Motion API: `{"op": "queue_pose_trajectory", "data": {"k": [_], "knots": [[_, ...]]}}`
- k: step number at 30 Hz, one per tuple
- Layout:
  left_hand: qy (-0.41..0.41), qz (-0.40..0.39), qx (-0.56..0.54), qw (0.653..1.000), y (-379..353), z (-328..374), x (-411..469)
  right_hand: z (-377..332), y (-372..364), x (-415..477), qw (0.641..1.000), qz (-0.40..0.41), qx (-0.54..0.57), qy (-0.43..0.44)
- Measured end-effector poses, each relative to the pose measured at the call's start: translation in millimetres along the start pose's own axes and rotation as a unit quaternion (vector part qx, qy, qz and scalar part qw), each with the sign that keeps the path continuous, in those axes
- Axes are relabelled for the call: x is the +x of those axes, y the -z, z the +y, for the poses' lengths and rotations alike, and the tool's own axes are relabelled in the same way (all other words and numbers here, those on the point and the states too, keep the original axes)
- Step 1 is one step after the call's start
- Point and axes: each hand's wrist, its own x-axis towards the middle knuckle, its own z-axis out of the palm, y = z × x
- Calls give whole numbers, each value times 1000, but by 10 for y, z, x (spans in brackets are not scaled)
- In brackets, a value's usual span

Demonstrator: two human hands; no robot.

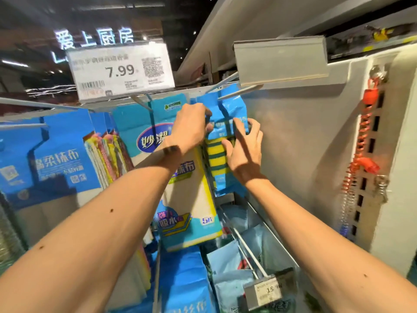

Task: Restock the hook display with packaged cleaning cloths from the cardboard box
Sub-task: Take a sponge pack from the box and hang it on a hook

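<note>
A blue pack of yellow-and-green striped cloths hangs at a metal hook at the upper right of the display. My left hand grips the pack's upper left edge with curled fingers. My right hand holds the pack's right side, thumb on the striped front and fingers round its edge. To the left hangs a larger blue-and-cream cloth pack, partly behind my left forearm. The cardboard box is out of view.
A 7.99 price tag and a blank grey tag holder stick out above the hooks. More blue cloth packs hang at the left. Lower hooks carry pale pouches and a small price tag. A grey upright with an orange coiled cord stands at the right.
</note>
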Motion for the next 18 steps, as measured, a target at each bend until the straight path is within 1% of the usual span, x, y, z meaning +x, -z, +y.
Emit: {"op": "queue_pose_trajectory", "data": {"k": [4, 6, 8, 10, 12, 14, 15, 18], "knots": [[-18, 20, -5, 1000, -15, 3, -235, -26, 84, -138, 999, 1, 43, -4], [-49, 36, -16, 998, 17, -17, -414, -98, 232, -265, 999, 7, 51, -18], [-92, 38, -43, 994, 107, -32, -653, -147, 467, -488, 999, -2, 46, -11], [-107, 6, -58, 993, 262, -24, -998, -206, 753, -813, 998, -40, 38, -4], [-92, -35, -14, 995, 463, -41, -1473, -296, 999, -1242, 996, -60, 68, 24], [-80, -61, 73, 992, 722, -94, -2086, -482, 1160, -1759, 989, -107, 94, 46], [-71, -87, 107, 988, 867, -143, -2447, -602, 1201, -2052, 983, -141, 101, 59], [-32, -160, 173, 971, 1294, -407, -3733, -1004, 1228, -3080, 949, -264, 126, 119]]}}
